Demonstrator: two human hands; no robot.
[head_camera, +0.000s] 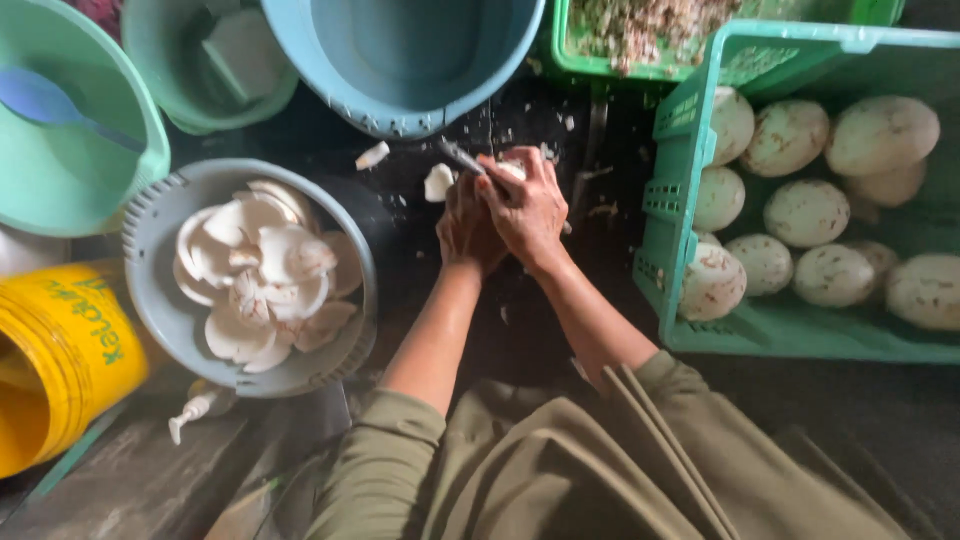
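Dim overall, soft diffuse light from above, no hard highlights. The dark floor (520, 330) between the containers swallows detail and reads near black. The white pieces in the grey basket (150, 300) are the brightest area, slightly blown, edges soft. Pale round things in the green crate (680, 190) are evenly lit, with soft shade between them. The yellow bucket (70, 350) is saturated, with a deep shadow inside at lower left. Both hands, left hand (468, 228) and right hand (525, 205), show slight motion blur; the thin tool (460, 157) is smeared. Wide-angle bending at the edges, bucket rims curve. Mild softness and compression noise throughout; the olive sleeves (560, 460) are soft.
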